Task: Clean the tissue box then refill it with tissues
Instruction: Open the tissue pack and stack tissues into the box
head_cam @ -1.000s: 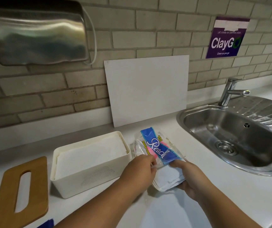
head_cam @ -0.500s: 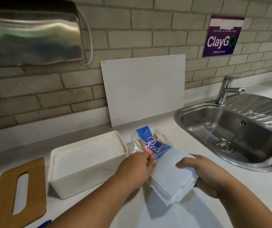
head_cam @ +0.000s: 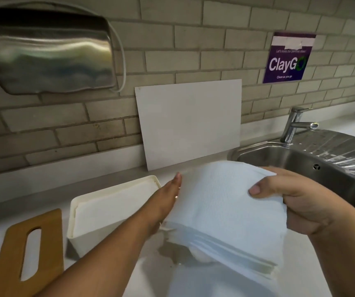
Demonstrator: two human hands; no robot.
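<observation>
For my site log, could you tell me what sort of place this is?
Probably a shared office pantry: a steel sink with tap, a "ClayGo" clean-as-you-go sign, and a wall-mounted steel dispenser.

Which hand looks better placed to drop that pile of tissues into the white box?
The right hand: it already grips the tissue stack, thumb on top. The left hand lies flat and open against the stack's side, nearer the tissue box, so it can only guide.

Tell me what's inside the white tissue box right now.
The tissue box holds white tissues up near its rim. The left forearm covers its near right corner; anything beneath the tissues is hidden.
</observation>
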